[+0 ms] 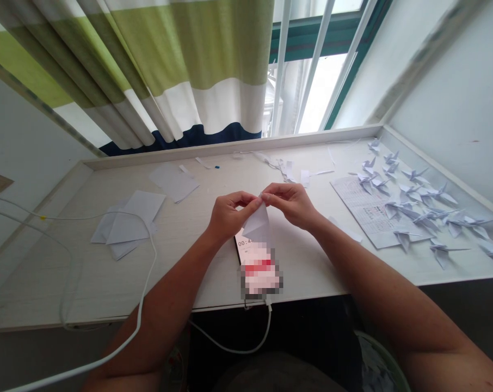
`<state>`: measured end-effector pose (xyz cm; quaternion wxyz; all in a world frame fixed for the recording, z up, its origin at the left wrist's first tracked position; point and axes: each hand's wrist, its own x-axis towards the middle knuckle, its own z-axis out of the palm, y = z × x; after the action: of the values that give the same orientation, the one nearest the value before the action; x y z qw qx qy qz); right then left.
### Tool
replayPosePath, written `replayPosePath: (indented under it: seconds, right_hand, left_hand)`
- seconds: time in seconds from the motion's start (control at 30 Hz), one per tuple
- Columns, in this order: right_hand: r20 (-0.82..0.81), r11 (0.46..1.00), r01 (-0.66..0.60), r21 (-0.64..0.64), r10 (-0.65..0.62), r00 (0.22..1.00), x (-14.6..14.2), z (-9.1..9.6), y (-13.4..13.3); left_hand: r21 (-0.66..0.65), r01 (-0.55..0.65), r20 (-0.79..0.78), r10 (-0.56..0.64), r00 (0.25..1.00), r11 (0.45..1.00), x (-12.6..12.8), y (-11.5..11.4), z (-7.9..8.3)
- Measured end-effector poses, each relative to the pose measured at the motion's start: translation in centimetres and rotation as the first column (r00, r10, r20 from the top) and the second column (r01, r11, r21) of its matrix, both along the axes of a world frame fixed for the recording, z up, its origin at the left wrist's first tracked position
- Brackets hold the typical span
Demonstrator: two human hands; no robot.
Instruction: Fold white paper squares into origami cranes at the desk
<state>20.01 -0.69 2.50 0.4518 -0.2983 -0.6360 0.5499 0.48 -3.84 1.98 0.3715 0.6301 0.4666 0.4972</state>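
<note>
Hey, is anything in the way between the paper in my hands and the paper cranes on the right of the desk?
Nothing tall. Between the folded paper in your left hand and right hand and the paper cranes, only a flat white paper scrap lies on the desk.

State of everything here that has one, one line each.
Left hand: pinching the paper's top.
Right hand: pinching the paper's top.
Folded white paper: held up, partly folded.
Paper cranes: finished, scattered at the right.
Paper squares: unfolded, loosely piled.
Phone: screen lit, showing digits.
Curtain: hanging, partly covering the window.
</note>
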Motion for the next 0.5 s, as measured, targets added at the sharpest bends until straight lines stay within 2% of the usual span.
replayPosePath:
  seconds: [0.23,0.5]
  right_hand:
    - [-0.013,1.000,-0.011,0.011,0.011,1.000,-0.10,-0.14,0.04]
    - [-0.041,0.999,-0.031,-0.022,0.030,0.999,-0.03,-0.19,0.16]
  left_hand:
    - [0.031,0.055,-0.065,-0.053,0.996,0.998,-0.08,-0.04,0.32]
    - [0.013,0.127,-0.011,-0.127,0.992,0.992,-0.09,0.03,-0.01]
